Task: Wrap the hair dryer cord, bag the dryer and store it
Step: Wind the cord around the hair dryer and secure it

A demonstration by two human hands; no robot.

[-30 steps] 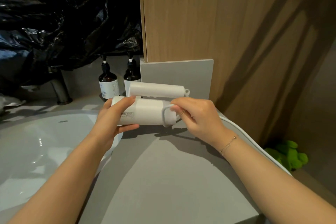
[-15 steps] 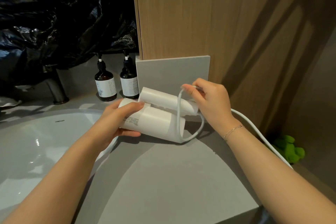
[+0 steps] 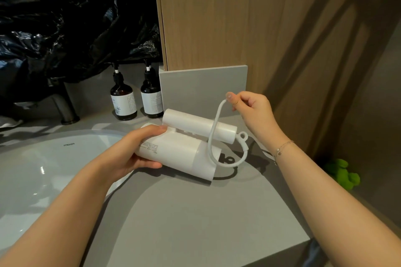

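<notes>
The dryer (image 3: pixel 180 151) was steadied by the left hand (image 3: pixel 138 149) — the cord (image 3: pixel 213 130) pinched taut by the right hand (image 3: pixel 251 108) for winding.

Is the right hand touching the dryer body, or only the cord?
Apart from the body. The head view shows the right hand raised above the dryer, pinching only the cord, with grey backsplash visible between hand and dryer.

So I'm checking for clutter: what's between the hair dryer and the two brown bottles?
Only bare grey counter, in the head view: the hair dryer and brown bottles stand apart.
</notes>
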